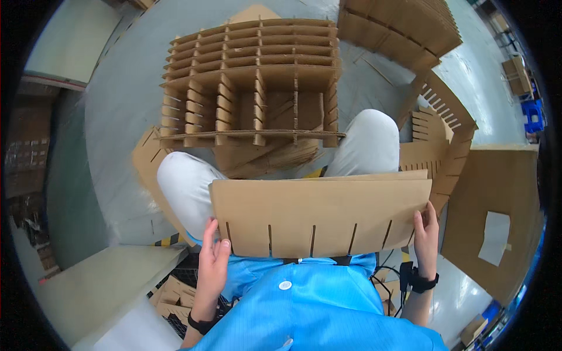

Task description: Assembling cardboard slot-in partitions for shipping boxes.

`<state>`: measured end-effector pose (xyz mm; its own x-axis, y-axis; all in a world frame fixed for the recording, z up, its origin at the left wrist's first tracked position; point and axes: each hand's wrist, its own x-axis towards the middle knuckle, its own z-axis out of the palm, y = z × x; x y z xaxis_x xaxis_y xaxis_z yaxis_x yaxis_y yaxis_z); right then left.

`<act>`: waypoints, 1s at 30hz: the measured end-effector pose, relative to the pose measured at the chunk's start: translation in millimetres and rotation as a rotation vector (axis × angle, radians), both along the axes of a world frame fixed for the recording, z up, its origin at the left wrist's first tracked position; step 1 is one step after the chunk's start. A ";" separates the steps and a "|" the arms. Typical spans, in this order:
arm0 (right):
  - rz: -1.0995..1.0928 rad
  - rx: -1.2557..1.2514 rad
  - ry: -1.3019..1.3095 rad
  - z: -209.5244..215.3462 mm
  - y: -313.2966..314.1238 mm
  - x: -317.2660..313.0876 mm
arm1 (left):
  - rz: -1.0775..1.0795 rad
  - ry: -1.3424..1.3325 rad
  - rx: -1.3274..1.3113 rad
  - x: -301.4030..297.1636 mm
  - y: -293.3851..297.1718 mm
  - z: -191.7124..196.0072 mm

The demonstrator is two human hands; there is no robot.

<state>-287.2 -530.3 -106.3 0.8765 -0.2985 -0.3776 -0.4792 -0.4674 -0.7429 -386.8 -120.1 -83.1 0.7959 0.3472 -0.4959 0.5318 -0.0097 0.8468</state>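
Across my lap lie slotted cardboard divider sheets (pixel 319 202), with a second edge showing behind the front one. Several narrow slots run up from the near edge. My left hand (pixel 214 257) grips the left end, thumb and fingers closed on it. At the opposite end my right hand (pixel 427 234) holds the edge between thumb and fingers. Beyond my knees stands a cardboard divider grid (pixel 246 71), its strips crossed in slots. Its far rows sit close together, while a wide gap separates them from the nearest strip.
A stack of cardboard sheets (pixel 401 29) stands at the far right. Slotted pieces (pixel 430 126) lean and lie beside my right knee. A large cardboard box (pixel 497 181) with a white paper is farther right. Loose sheets (pixel 269 159) lie beneath the grid; a white panel (pixel 111 286) is at lower left.
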 end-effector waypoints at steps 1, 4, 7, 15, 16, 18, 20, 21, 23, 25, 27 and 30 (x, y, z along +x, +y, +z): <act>0.060 0.008 0.051 5.8 1.6 1.7 | 0.002 0.010 -0.030 -1.8 2.5 -0.5; 0.007 0.084 -0.150 30.9 7.8 -3.7 | 0.244 0.077 -0.296 -4.5 24.2 -0.9; -0.034 0.162 -0.348 54.2 22.2 4.8 | 0.368 -0.218 -0.362 -8.5 27.7 20.0; 0.292 0.418 -0.385 86.5 86.4 128.5 | 0.164 -0.507 0.402 131.7 165.2 76.0; 0.442 0.320 -0.379 81.1 90.5 157.8 | 0.134 -0.485 0.448 162.4 179.2 73.3; 0.590 0.241 -0.368 72.4 117.9 204.1 | 0.068 -0.441 0.525 204.8 221.0 64.1; 0.598 0.239 -0.367 66.0 150.7 233.1 | 0.063 -0.370 0.541 235.3 255.7 35.4; 0.598 0.283 -0.328 59.0 158.6 244.3 | 0.087 -0.313 0.548 247.8 255.1 25.8; 0.604 0.324 -0.283 43.8 165.4 257.2 | 0.086 -0.292 0.493 256.9 254.1 8.7; 0.630 0.347 -0.274 27.7 157.4 268.2 | 0.086 -0.276 0.439 261.9 255.6 -7.7; 0.634 0.318 -0.250 12.9 150.3 273.9 | -0.020 -0.259 0.480 265.3 259.9 -22.9; 0.608 0.303 -0.257 11.9 163.0 269.2 | 0.002 -0.273 0.423 266.5 264.0 -36.5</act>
<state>-18.0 -367.3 -94.4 0.9263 0.3551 -0.1262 0.0071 -0.3513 -0.9362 -120.4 144.0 -119.6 0.8763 0.4743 -0.0850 0.2916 -0.3814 0.8772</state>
